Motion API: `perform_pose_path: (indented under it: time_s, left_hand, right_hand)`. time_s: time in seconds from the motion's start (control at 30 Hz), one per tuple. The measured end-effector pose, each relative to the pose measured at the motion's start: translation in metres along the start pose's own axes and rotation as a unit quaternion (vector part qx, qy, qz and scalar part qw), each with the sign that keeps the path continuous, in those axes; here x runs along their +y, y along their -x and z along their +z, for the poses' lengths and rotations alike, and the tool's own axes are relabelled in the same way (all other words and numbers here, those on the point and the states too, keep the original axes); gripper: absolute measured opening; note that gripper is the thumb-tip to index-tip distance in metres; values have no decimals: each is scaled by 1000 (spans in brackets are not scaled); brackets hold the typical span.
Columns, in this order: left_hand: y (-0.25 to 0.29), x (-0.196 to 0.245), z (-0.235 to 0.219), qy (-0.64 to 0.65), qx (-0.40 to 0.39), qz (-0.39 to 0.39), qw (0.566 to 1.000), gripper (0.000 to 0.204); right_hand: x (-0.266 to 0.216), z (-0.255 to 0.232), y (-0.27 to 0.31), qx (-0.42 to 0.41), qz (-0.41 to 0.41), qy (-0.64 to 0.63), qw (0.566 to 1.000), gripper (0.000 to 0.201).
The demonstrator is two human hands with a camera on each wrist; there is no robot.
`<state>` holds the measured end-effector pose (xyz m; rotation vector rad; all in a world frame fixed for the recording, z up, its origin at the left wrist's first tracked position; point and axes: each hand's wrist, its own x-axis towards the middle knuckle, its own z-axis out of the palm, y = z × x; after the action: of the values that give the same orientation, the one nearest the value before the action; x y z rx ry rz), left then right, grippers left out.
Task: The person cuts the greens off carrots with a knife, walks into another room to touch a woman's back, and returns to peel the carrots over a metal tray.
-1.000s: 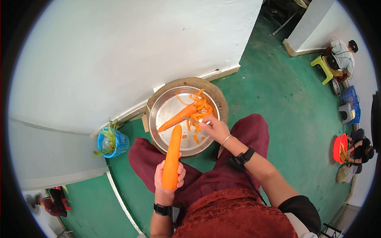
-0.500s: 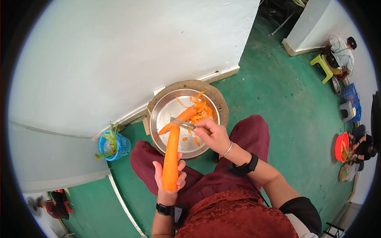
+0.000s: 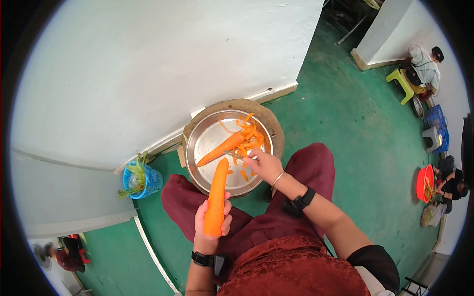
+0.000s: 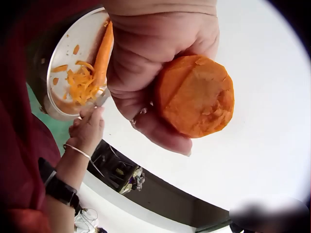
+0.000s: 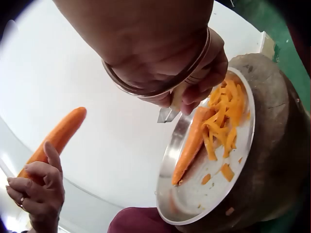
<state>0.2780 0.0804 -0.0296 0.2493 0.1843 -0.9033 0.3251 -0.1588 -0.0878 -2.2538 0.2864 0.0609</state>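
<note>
My left hand (image 3: 211, 222) grips the thick end of a large peeled carrot (image 3: 216, 197), its thin end angled up toward the bowl. The carrot's blunt end (image 4: 199, 97) faces the left wrist view. My right hand (image 3: 267, 166) holds a metal peeler (image 3: 234, 155) by its handle over the steel bowl (image 3: 199, 180), a little apart from the held carrot; the peeler's metal part (image 5: 167, 114) shows in the right wrist view. In the bowl lie another carrot (image 5: 188, 148) and a heap of orange peelings (image 5: 224, 119), with several loose scraps.
The bowl stands on a round brown block (image 3: 277, 123) beside the white wall (image 3: 163, 64). A blue basket (image 3: 153, 180) with green stalks is at the left. People sit at the far right, near a yellow-green stool (image 3: 402, 84) and a red basin (image 3: 421, 185); another person sits at lower left.
The peeler was near the held carrot's tip half a second ago; my right hand has since swung it off to the right. The held carrot has tilted slightly rightward.
</note>
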Motion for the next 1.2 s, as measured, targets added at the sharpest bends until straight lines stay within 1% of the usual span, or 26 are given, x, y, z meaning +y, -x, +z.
perform_pose_path:
  time_s: [0.1, 0.13, 0.2, 0.23, 0.27, 0.3, 0.33, 0.37, 0.4, 0.5, 0.6, 0.7, 0.83, 0.9, 1.0, 1.1, 1.2]
  left_hand:
    - [1, 4, 20, -104, -15, 12, 994, 57]
    - [0, 6, 21, -143, 36, 15, 989, 56]
    - [-13, 17, 25, -224, 128, 15, 966, 54]
    - [-23, 23, 27, -300, 182, -4, 936, 52]
    - [-33, 30, 28, -372, 236, -23, 897, 51]
    - [-40, 36, 27, -440, 290, -40, 849, 49]
    - [-49, 46, 7, -585, 265, -5, 766, 50]
    - [-62, 58, -29, -712, 233, 31, 661, 51]
    - [-74, 65, -46, -819, 192, 67, 537, 52]
    - [-103, 81, -19, -927, 233, -4, 293, 51]
    - [-135, 98, -26, -939, 253, 0, 234, 48]
    - [-159, 109, -36, -949, 237, 59, 200, 46]
    - [-186, 117, -57, -963, 221, 70, 140, 46]
    - [-194, 118, -68, -968, 215, 70, 110, 47]
    - [-202, 112, -80, -965, 232, 89, 81, 49]
    - [-209, 100, -83, -953, 203, 198, 106, 52]
    - [-217, 83, -80, -954, 133, 135, 233, 57]
  right_hand:
    - [16, -7, -3, 9, 63, 0, 998, 29]
    - [18, -9, -2, -2, 84, -5, 996, 29]
    - [12, -17, -1, -13, 87, 10, 996, 30]
    - [12, -20, -1, -16, 90, 17, 996, 31]
    - [14, -21, -2, -9, 89, 18, 996, 31]
    - [18, -20, -2, -5, 87, 18, 996, 31]
    - [20, -20, -3, -1, 84, 19, 996, 32]
    - [19, -22, -2, 0, 83, 16, 996, 32]
    - [16, -27, 0, 4, 81, 14, 997, 32]
    - [15, -36, 4, 12, 84, 5, 996, 33]
    - [15, -43, 7, 12, 85, 0, 996, 32]
    - [16, -47, 10, 13, 95, -14, 995, 31]
    - [15, -52, 11, 8, 105, -15, 994, 32]
    - [20, -51, 11, 19, 99, -21, 995, 31]
    - [26, -51, 11, 24, 103, -41, 994, 31]
    - [30, -48, 8, 25, 110, -64, 992, 31]
    - [31, -45, 5, 19, 119, -76, 990, 31]
